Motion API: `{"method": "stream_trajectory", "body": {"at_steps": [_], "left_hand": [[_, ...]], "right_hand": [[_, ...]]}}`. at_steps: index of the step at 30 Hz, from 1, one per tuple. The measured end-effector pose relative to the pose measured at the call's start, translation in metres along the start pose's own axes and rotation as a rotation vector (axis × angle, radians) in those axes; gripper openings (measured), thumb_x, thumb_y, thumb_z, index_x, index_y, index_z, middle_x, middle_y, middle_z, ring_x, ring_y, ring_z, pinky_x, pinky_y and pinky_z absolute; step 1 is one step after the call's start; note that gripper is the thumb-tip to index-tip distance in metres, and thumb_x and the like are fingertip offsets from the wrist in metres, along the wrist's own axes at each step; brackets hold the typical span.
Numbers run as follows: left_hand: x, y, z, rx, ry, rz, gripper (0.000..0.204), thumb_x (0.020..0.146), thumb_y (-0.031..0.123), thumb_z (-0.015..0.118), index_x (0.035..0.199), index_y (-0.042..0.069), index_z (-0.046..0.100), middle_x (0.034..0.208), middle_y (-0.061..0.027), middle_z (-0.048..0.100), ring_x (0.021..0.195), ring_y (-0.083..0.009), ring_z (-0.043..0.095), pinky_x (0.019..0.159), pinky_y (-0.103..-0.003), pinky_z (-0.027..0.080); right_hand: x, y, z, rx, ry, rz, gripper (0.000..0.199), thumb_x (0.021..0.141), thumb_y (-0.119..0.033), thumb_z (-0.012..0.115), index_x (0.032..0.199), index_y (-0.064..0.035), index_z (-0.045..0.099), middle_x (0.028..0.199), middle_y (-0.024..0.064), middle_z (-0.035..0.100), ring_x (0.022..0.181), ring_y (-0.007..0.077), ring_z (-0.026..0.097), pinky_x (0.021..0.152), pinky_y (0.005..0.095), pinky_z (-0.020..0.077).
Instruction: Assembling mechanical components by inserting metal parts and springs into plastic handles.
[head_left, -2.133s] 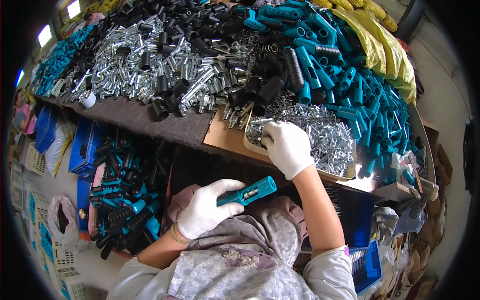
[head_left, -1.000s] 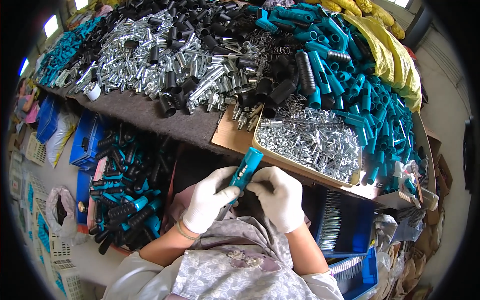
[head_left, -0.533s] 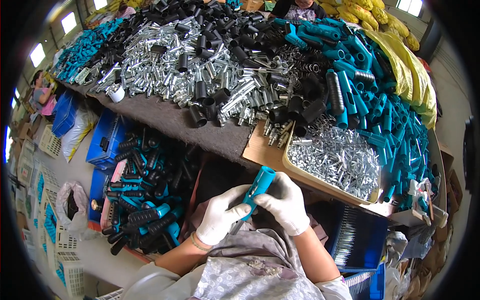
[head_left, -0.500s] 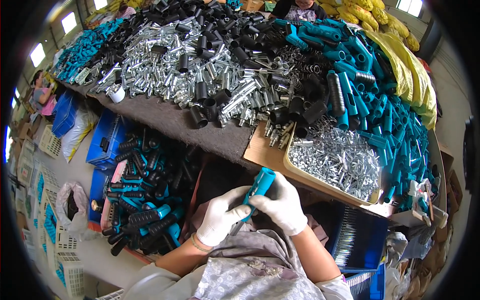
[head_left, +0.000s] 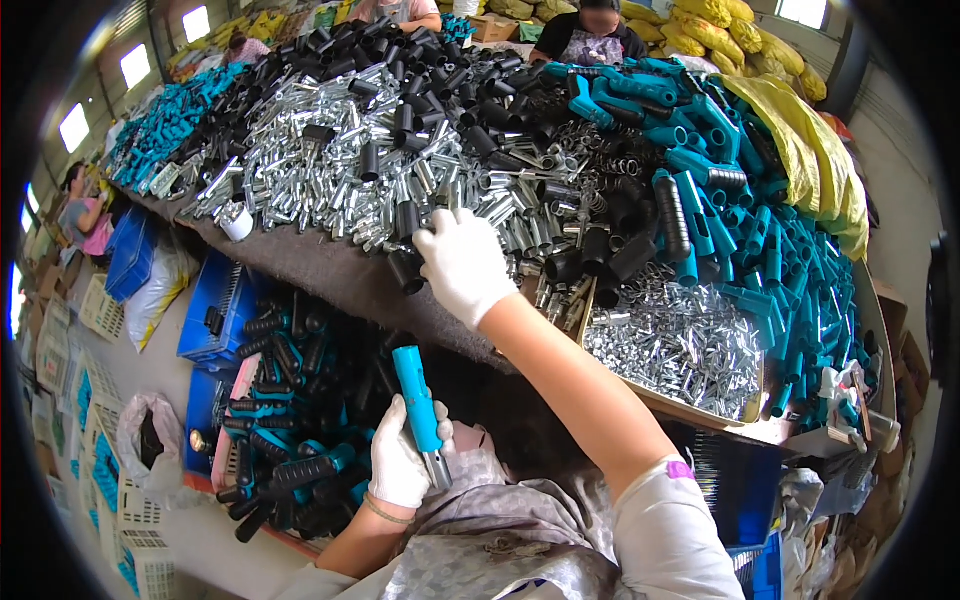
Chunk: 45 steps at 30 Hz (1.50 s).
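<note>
In my gloved left hand [head_left: 400,462], low in front of my lap, is a teal plastic tube-shaped handle [head_left: 415,392]. The fingers are wrapped round it, and a silvery metal end [head_left: 437,470] sticks out at its bottom. Stretched forward over the bench, my gloved right hand [head_left: 465,268] is at the near edge of a heap of shiny metal tubes [head_left: 315,165]. Its fingers are curled down among the tubes, beside a black sleeve [head_left: 404,270]. What they pinch, if anything, is hidden by the glove.
A tray [head_left: 748,408] of small metal pins stands at the right, below piled teal handles [head_left: 770,250]. Black sleeves [head_left: 440,75] lie heaped behind. Black-and-teal handles [head_left: 290,425] fill a container at my left, near a blue bin [head_left: 215,300]. A person [head_left: 597,38] sits across the bench.
My right hand has let go of the teal handle and reached forward to the metal tubes. My left hand has moved left and down, keeping the handle.
</note>
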<state>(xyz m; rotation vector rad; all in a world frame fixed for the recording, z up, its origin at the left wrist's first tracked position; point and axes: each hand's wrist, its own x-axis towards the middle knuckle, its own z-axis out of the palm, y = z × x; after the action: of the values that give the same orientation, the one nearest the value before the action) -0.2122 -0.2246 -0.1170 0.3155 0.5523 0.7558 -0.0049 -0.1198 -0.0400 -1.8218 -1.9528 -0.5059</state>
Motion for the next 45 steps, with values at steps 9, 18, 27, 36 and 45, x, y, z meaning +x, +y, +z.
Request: {"method": "stream_trajectory", "body": {"at_steps": [9, 18, 27, 36, 45], "left_hand": [[0.001, -0.002, -0.002, 0.121, -0.175, 0.017, 0.044, 0.103, 0.048, 0.048, 0.119, 0.007, 0.055, 0.09, -0.0113, 0.059, 0.071, -0.0238, 0.059, 0.056, -0.039, 0.049], [-0.007, -0.04, 0.053, 0.521, -0.414, -0.329, 0.055, 0.093, 0.034, 0.066, 0.123, -0.009, 0.052, 0.098, -0.0164, 0.063, 0.074, -0.0206, 0.063, 0.069, -0.03, 0.054], [-0.026, -0.061, 0.071, 0.657, -0.464, -0.4, 0.063, 0.091, 0.037, 0.07, 0.128, -0.01, 0.05, 0.097, -0.0151, 0.064, 0.076, -0.0187, 0.063, 0.07, -0.028, 0.052], [-0.018, -0.068, 0.09, 0.794, -0.604, -0.25, 0.076, 0.091, 0.05, 0.069, 0.137, -0.007, 0.049, 0.101, -0.0086, 0.064, 0.077, -0.0116, 0.06, 0.067, -0.024, 0.049], [-0.016, -0.071, 0.09, 1.395, -0.804, 0.168, 0.061, 0.089, 0.043, 0.074, 0.13, 0.001, 0.057, 0.098, -0.019, 0.07, 0.088, -0.0265, 0.072, 0.079, -0.034, 0.055]], "right_hand": [[-0.074, -0.005, -0.06, 0.639, 0.245, 0.281, 0.027, 0.077, -0.02, 0.077, 0.09, -0.0022, 0.062, 0.085, 0.015, 0.059, 0.08, 0.0346, 0.06, 0.073, 0.0421, 0.0494], [-0.21, 0.008, -0.142, 1.067, 0.235, 0.819, 0.051, 0.087, -0.014, 0.071, 0.133, -0.001, 0.053, 0.116, 0.0123, 0.066, 0.098, 0.016, 0.065, 0.089, 0.0302, 0.0528], [-0.263, 0.006, -0.147, 0.984, 0.361, 0.809, 0.041, 0.09, -0.008, 0.063, 0.13, -0.0001, 0.06, 0.114, 0.0129, 0.064, 0.103, 0.0209, 0.064, 0.092, 0.031, 0.0497], [-0.26, 0.004, -0.159, 0.645, 0.09, 0.474, 0.046, 0.084, -0.016, 0.07, 0.126, -0.0022, 0.059, 0.105, 0.0193, 0.065, 0.095, 0.0363, 0.066, 0.086, 0.0396, 0.0528], [-0.238, 0.09, -0.201, 0.294, 0.024, 0.326, 0.012, 0.082, -0.009, 0.07, 0.094, -0.0054, 0.071, 0.097, 0.0128, 0.068, 0.092, 0.0329, 0.066, 0.082, 0.0411, 0.0533]]}}
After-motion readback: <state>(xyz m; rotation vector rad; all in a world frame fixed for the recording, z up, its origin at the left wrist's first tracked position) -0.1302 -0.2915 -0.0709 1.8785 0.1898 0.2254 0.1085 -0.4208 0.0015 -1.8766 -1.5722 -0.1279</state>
